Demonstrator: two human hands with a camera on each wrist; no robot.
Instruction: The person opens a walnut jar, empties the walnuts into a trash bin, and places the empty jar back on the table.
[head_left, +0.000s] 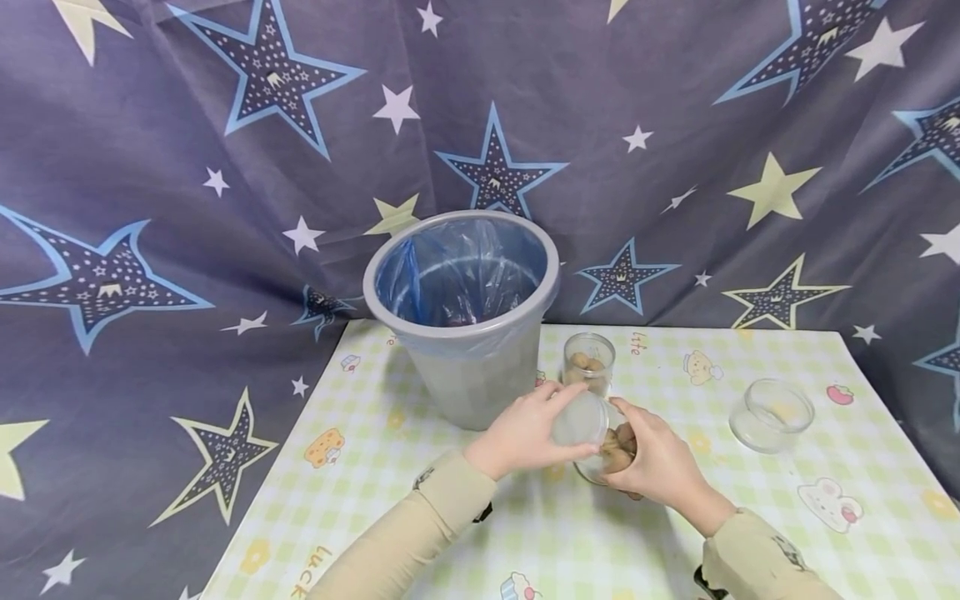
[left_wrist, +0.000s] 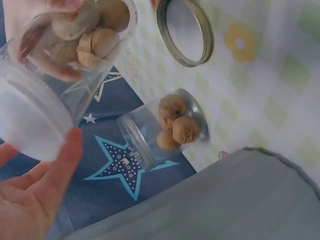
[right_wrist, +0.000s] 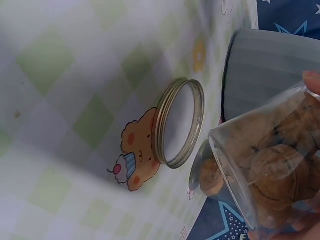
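My left hand (head_left: 522,431) pinches the rim of a frosted white lid (left_wrist: 31,116), its thumb and fingers spread around it. The lid covers the mouth of a clear jar (left_wrist: 92,30) holding several walnuts (right_wrist: 275,172). The jar tilts above the table with its lidded end toward my left hand. My right hand (head_left: 663,460) grips the jar's body. Below it a gold-coloured metal ring (right_wrist: 162,122) lies on the tablecloth. Just behind stands a second clear jar (left_wrist: 145,117) with several walnuts (left_wrist: 185,130) inside.
A grey bin (head_left: 480,375) lined with a blue bag stands at the back, left of the jars. On the right side of the table is a clear glass container (head_left: 772,417). A dark star-patterned curtain (head_left: 652,200) hangs behind the checked tablecloth (head_left: 420,550).
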